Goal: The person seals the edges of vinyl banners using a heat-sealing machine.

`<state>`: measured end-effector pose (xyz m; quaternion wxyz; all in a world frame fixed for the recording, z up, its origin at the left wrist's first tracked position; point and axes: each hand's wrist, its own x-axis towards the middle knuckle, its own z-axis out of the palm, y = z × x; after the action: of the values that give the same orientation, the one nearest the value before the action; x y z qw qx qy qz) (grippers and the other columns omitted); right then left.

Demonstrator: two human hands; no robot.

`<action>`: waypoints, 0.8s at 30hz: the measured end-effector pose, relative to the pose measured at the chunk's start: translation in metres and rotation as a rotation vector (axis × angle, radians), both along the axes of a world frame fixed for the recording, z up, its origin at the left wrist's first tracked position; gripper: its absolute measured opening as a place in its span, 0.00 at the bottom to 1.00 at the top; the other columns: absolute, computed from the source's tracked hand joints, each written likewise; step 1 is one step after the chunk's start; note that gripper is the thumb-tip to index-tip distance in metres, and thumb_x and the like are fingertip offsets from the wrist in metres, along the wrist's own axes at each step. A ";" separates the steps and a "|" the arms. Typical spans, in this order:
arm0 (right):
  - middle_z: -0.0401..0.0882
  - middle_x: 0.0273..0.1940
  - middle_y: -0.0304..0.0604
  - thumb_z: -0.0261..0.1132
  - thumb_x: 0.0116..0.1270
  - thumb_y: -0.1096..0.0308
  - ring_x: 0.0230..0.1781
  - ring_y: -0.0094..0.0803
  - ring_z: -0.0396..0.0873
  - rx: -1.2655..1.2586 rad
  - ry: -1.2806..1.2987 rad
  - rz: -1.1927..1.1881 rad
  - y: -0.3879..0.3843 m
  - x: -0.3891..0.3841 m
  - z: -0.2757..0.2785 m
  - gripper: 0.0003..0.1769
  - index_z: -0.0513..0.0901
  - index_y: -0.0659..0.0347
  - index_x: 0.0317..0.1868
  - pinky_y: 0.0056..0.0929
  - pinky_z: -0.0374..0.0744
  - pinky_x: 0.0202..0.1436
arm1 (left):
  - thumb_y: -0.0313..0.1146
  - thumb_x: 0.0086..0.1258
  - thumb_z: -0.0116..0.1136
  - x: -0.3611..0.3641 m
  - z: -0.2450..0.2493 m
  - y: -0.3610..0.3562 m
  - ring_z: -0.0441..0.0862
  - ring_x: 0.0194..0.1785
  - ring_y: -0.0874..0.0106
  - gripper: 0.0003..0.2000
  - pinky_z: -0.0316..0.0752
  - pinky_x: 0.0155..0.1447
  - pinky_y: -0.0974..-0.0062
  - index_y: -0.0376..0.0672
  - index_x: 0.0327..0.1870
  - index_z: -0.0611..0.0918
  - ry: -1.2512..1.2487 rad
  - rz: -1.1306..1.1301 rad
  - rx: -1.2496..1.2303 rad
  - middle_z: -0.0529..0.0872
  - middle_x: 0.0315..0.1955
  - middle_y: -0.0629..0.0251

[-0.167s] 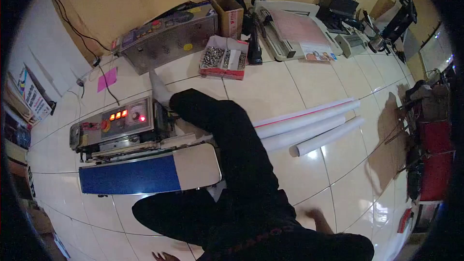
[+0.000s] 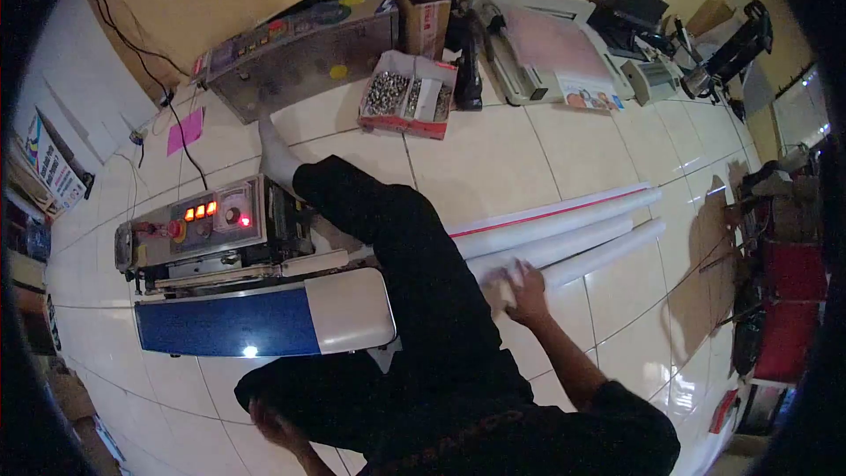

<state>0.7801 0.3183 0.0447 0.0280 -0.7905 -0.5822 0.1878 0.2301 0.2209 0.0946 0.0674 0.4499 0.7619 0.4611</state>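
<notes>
My right hand [image 2: 526, 295] is at the near end of the closest white roll [image 2: 604, 251], its fingers closed around that end and somewhat blurred. Beside this roll lie other long white rolls [image 2: 564, 242], one with a red line along it. My left hand [image 2: 278, 427] is low in the view, beside my bent leg, with nothing in it and its fingers loosely apart. In front of my legs stands a sealing machine [image 2: 198, 225] with lit orange displays. Along its near side runs a conveyor with a blue belt [image 2: 225, 322].
A second metal machine [image 2: 304, 66] stands by the wall. Near it are a red-and-white box of small metal parts [image 2: 407, 97] and a cardboard box [image 2: 421, 18]. A paper trimmer [image 2: 515, 70] is farther right. Red furniture [image 2: 793, 286] stands at the right edge.
My right hand has come up from beside my hip to the end of the closest roll. My left hand has risen from the floor to beside my leg. The view has shifted slightly.
</notes>
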 end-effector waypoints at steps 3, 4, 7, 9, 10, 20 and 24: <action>0.53 0.75 0.56 0.70 0.54 0.57 0.75 0.57 0.51 0.222 -0.129 0.526 0.074 -0.029 -0.040 0.38 0.70 0.52 0.67 0.69 0.53 0.70 | 0.27 0.74 0.53 0.041 0.009 0.044 0.80 0.55 0.61 0.12 0.75 0.58 0.67 0.36 0.55 0.79 -0.077 -0.272 -0.017 0.82 0.51 0.52; 0.50 0.77 0.56 0.70 0.53 0.58 0.76 0.59 0.48 0.309 -0.166 0.698 0.085 -0.020 -0.065 0.39 0.70 0.52 0.67 0.73 0.50 0.70 | 0.27 0.74 0.53 0.053 0.012 0.054 0.80 0.55 0.61 0.12 0.75 0.58 0.67 0.36 0.55 0.79 -0.070 -0.259 -0.024 0.82 0.51 0.52; 0.53 0.76 0.51 0.69 0.55 0.59 0.77 0.53 0.49 0.202 -0.058 0.747 0.099 -0.013 -0.067 0.39 0.68 0.50 0.68 0.70 0.51 0.72 | 0.26 0.72 0.55 0.076 0.023 0.067 0.83 0.50 0.59 0.09 0.77 0.56 0.67 0.35 0.49 0.81 -0.052 -0.483 -0.152 0.84 0.46 0.52; 0.56 0.75 0.50 0.70 0.55 0.59 0.76 0.51 0.51 0.202 -0.031 0.689 0.087 0.000 -0.049 0.40 0.67 0.50 0.69 0.68 0.51 0.73 | 0.26 0.73 0.55 0.082 0.028 0.069 0.84 0.47 0.67 0.07 0.76 0.54 0.70 0.36 0.47 0.82 0.015 -0.505 -0.305 0.85 0.43 0.57; 0.59 0.74 0.48 0.70 0.54 0.58 0.76 0.48 0.54 0.205 -0.017 0.637 0.083 0.013 -0.045 0.42 0.66 0.51 0.70 0.66 0.52 0.73 | 0.26 0.73 0.55 0.080 0.024 0.068 0.84 0.47 0.67 0.07 0.76 0.54 0.70 0.36 0.47 0.82 0.012 -0.503 -0.306 0.85 0.43 0.57; 0.82 0.53 0.38 0.73 0.48 0.70 0.59 0.37 0.75 0.327 -0.228 0.249 0.091 0.131 -0.043 0.28 0.81 0.50 0.54 0.49 0.64 0.66 | 0.25 0.72 0.53 0.105 0.018 0.095 0.86 0.45 0.64 0.08 0.78 0.53 0.68 0.37 0.45 0.84 -0.278 -0.519 -0.214 0.87 0.39 0.56; 0.82 0.52 0.42 0.72 0.42 0.78 0.53 0.43 0.76 0.518 -0.247 0.250 0.100 0.070 0.074 0.29 0.82 0.56 0.51 0.46 0.68 0.62 | 0.35 0.74 0.57 0.170 0.032 0.118 0.79 0.56 0.69 0.18 0.74 0.62 0.67 0.39 0.61 0.75 -0.762 -0.894 -0.442 0.82 0.53 0.59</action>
<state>0.8503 0.4184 0.1184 0.1342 -0.6962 -0.7025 -0.0622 0.4003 0.3391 0.1263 0.6121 0.5044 0.4999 0.3478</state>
